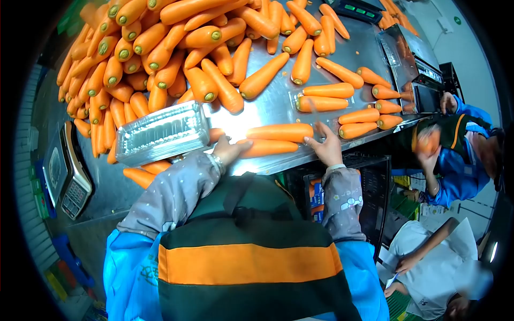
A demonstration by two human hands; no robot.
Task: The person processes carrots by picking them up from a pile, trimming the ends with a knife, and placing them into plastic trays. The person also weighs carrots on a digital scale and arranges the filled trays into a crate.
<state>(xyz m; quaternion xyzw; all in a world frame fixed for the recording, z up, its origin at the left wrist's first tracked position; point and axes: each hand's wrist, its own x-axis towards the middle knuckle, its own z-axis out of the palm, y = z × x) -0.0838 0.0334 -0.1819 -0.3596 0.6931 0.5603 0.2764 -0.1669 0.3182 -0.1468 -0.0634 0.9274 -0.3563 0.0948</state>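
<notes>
Two carrots lie side by side in front of me, an upper one [279, 131] and a lower one [270, 148], near the edge of the metal table [257, 115]. My left hand [230, 150] touches their left ends, its fingers bent around them. At their right ends is my right hand [325, 145], thumb and fingers apart, the thumb against the upper carrot's tip. A stack of clear plastic trays [163, 134] stands just left of my left hand. Beyond my right hand, two carrots [322, 104] rest in a clear tray.
A large carrot pile [155, 48] covers the back left. Scales stand at the left [77, 192] and right [428, 99]. More carrots [358, 130] lie in pairs to the right. A co-worker [463, 144] holds a carrot; another person in white [428, 257] is at lower right. A black crate [369, 176] stands below the edge.
</notes>
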